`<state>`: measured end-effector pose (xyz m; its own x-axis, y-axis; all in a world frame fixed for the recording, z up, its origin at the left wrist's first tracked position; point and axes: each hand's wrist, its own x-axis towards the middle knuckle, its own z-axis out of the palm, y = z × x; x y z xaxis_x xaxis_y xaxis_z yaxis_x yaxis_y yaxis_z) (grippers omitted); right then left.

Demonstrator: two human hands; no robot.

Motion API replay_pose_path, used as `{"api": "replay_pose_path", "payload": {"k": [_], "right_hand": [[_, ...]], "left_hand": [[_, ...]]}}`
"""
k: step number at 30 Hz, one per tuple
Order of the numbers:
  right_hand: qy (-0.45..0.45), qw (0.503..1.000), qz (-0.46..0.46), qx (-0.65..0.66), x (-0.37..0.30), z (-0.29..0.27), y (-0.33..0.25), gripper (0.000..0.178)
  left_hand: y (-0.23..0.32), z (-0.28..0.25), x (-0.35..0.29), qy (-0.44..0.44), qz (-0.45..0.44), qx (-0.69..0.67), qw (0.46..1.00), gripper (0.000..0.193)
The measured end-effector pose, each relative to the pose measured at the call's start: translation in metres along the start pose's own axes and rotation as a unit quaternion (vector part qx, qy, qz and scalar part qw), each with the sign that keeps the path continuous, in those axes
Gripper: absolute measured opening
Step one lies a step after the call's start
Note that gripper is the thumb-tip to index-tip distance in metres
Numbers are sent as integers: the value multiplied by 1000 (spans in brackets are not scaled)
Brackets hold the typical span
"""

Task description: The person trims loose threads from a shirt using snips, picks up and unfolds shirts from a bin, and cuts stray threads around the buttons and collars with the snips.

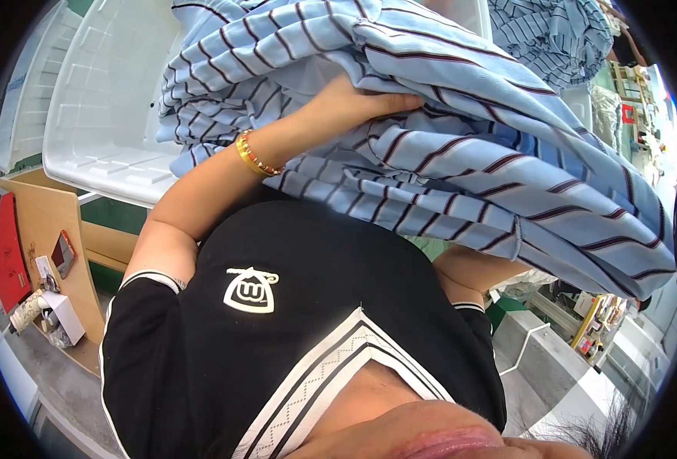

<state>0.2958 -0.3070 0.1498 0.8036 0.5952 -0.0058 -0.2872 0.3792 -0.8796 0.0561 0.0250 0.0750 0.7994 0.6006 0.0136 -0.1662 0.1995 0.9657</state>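
A large bundle of light blue cloth [499, 153] with dark stripes lies in thick folds across the front of my body. My left hand [365, 103], with a gold and beaded bracelet at the wrist, grips an upper fold. Its thumb lies over the cloth, while the other fingers are tucked out of sight among the folds. From the right, my right forearm goes in beneath the bundle, and the cloth hides that hand completely. The cloth's far left part hangs over a white plastic bin [112, 99].
At the far right is another heap of striped blue cloth [556, 38]. A wooden desk [55, 206] with small items and a red panel stands at the left. Shelves with goods [606, 325] and a grey-white surface with a metal handle are at the right.
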Motion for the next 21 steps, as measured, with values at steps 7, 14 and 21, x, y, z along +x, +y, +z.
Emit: {"api": "replay_pose_path", "payload": {"k": [7, 14, 21], "right_hand": [[-17, 1000, 0, 14, -7, -2, -13, 54], [-106, 978, -48, 174, 44, 30, 63, 54], [-206, 920, -116, 313, 105, 87, 103, 54]], "left_hand": [[12, -16, 60, 14, 68, -98, 993, 52], [-9, 7, 76, -47, 167, 415, 893, 17], [-29, 5, 88, -91, 123, 598, 787, 30]]}}
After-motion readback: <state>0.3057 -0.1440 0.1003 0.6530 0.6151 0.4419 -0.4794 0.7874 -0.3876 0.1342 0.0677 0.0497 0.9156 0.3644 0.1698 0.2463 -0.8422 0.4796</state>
